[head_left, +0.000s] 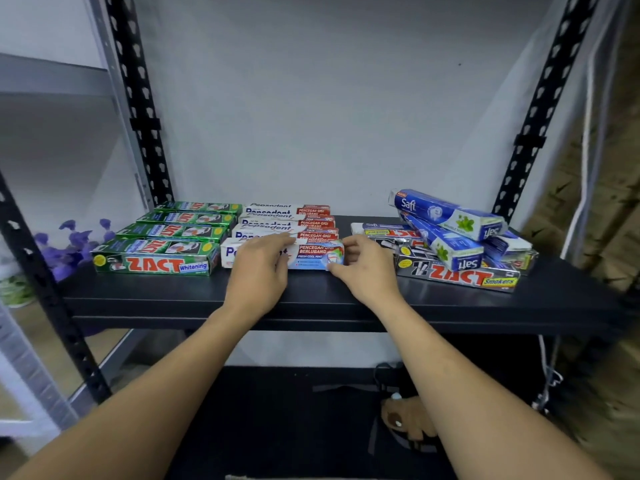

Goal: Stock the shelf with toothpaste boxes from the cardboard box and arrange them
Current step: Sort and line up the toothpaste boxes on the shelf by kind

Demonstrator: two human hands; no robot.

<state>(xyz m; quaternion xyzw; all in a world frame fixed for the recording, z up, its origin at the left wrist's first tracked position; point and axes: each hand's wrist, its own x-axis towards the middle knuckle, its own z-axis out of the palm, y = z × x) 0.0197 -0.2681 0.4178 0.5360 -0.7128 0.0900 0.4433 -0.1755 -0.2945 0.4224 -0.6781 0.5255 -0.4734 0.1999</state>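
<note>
On the black shelf (311,296) lie rows of toothpaste boxes. Several green Zact Whitening boxes (152,259) line the left. Several white and red Pepsodent boxes (291,223) fill the middle. My left hand (258,271) lies over the front Pepsodent box (313,254), and my right hand (363,268) grips its right end. To the right, blue Safi boxes (446,216) lie in a loose tilted pile on silver Zact Smokers boxes (457,273). The cardboard box is not in view.
Black perforated uprights (138,98) (543,98) frame the shelf against a white wall. Purple flowers (69,244) stand left of the rack. A lower black shelf (298,410) and my foot in a sandal (405,420) show below. A white cord (585,168) hangs at right.
</note>
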